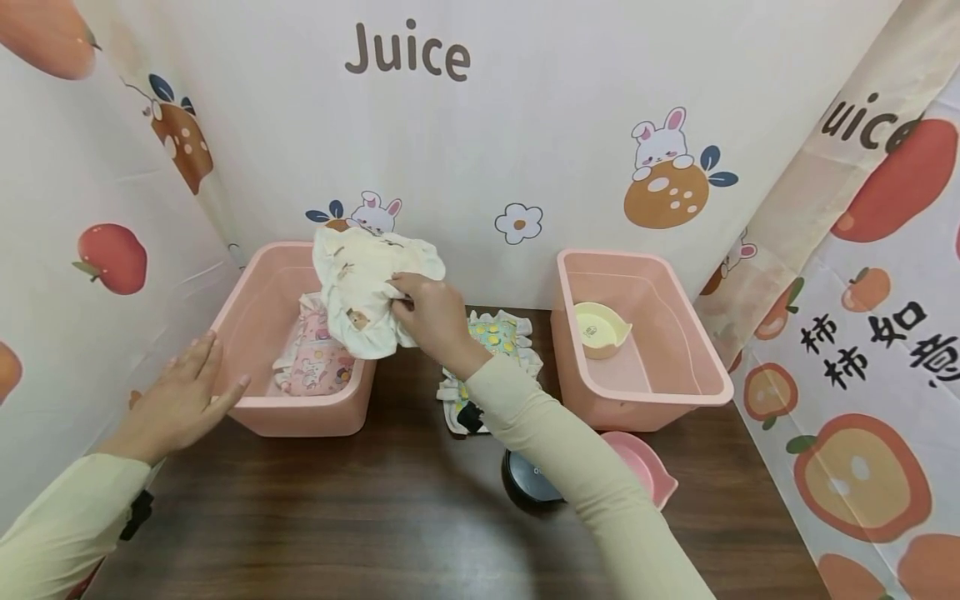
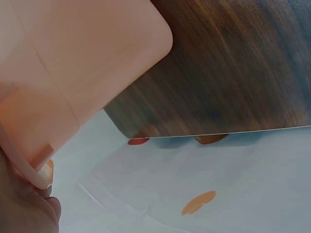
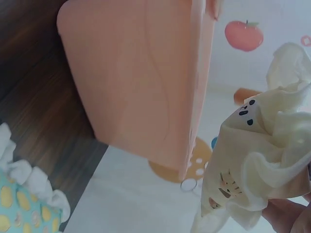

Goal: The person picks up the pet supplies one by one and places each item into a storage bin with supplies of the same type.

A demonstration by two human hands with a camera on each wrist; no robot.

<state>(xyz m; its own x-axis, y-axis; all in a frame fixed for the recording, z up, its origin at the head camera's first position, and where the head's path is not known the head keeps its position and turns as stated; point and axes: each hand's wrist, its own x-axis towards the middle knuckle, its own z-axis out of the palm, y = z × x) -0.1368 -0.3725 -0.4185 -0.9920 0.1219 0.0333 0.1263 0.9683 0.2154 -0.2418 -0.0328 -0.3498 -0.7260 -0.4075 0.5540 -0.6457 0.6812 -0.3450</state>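
The right hand (image 1: 435,317) pinched a cream, ruffled, animal-print cloth (image 1: 352,279) between bent fingers, above the two o'clock edge of a pink, rectangular plastic tub (image 1: 307,421). The left hand (image 1: 172,404) rested at its eight o'clock, fingers nearly straight, holding no cloth. The step seemed to be putting cloths inside; the next move likely called for lowering past the rim, then releasing.

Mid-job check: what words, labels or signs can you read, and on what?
"Juice": white back fabric
"uice", start unclear: beige strip at right
"柿柿如意": right-hand fabric
Too small to read: yellow bowl; dark bowl, partly hidden
None readable: cream ruffled cloth
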